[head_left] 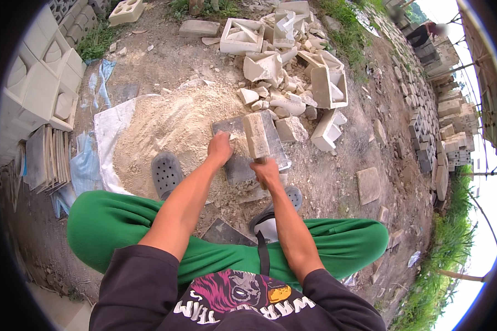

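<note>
My right hand [266, 170] is wrapped round the short handle of a mallet, whose pale, blocky head [255, 135] is raised over a dark flat slab [238, 170]. At the slab's left side my left hand [220, 148] has its fingers closed. Something small and pale shows at its fingertips, too small to make out. Crushed cream-coloured powder and grit [165, 124] lie heaped on a white sheet [109, 140] left of the slab. A broken pale chunk [291, 129] rests by the slab's right corner.
Broken hollow blocks [265, 66] and rubble are piled beyond the slab. Stacked pale blocks [33, 83] and thin boards [47, 160] stand at the left. A flat stone [368, 185] lies at the right. Another person [422, 33] is far off at the upper right.
</note>
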`<state>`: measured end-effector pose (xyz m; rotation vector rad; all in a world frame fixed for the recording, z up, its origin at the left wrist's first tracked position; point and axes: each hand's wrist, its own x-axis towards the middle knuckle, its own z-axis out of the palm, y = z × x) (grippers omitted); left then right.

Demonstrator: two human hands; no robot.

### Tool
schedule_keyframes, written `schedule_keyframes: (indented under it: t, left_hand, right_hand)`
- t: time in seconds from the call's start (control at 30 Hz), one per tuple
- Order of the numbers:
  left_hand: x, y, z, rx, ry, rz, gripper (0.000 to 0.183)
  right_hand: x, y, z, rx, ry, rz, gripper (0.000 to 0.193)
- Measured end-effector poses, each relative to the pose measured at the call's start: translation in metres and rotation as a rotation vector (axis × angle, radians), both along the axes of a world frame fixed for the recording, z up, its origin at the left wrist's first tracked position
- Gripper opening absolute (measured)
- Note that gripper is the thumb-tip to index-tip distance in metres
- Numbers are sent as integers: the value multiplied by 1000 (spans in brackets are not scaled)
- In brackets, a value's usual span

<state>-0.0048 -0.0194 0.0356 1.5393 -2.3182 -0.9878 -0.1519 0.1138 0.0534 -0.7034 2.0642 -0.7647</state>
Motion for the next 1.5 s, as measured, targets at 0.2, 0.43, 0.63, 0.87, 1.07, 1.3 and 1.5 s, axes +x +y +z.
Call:
schedule_keyframes:
  t: [0.2, 0.43, 0.63, 0.87, 1.07, 1.3, 1.5]
  left_hand:
    - [-6, -5, -7, 7, -36, -30, 29]
    - [-5, 10, -13, -2, -37, 49, 42]
    - [22, 42, -26, -34, 137, 144, 47]
    - [-7, 53, -27, -46, 145, 142, 49]
    - [-9, 41, -26, -48, 138, 95, 47]
    - [-12, 39, -30, -10, 152, 161, 46]
    - [-11, 40, -28, -1, 168, 155, 47]
  right_hand:
    - [-13, 2, -12, 184, 55, 109, 34]
    - [1, 46, -29, 191, 152, -143, 42]
    - [16, 43, -29, 186, 181, -103, 48]
    - [1, 59, -87, 132, 157, -137, 39]
    - [10, 49, -65, 162, 63, -113, 52]
    - [27, 45, -44, 182, 167, -114, 53]
    - [16, 48, -53, 139, 103, -111, 51]
